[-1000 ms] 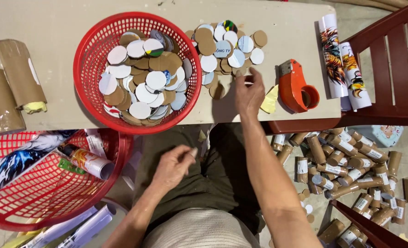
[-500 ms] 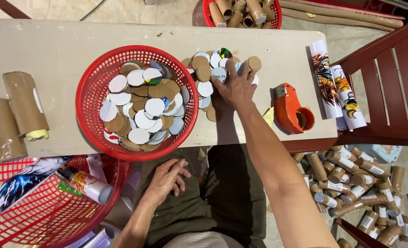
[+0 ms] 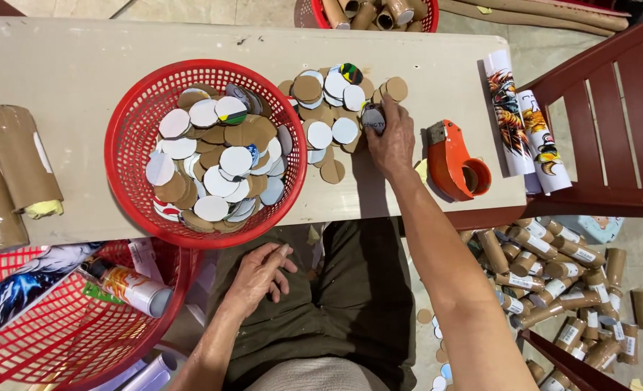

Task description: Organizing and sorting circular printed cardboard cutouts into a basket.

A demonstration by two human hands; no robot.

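Beige tabletop (image 3: 82, 65), right hand (image 3: 392, 141) pinching round cardboard disc (image 3: 373, 119), left hand (image 3: 260, 275) relaxed on lap, red mesh basket (image 3: 129, 108) nearby

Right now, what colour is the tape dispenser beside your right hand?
Orange, seen in the head view: the tape dispenser lies just right of the right hand.

At nine o'clock I see two brown cardboard tubes (image 3: 19, 163). An orange tape dispenser (image 3: 457, 163) sits at three o'clock, printed paper rolls (image 3: 527, 123) beyond it. Small tubes (image 3: 560, 271) litter the floor at four.
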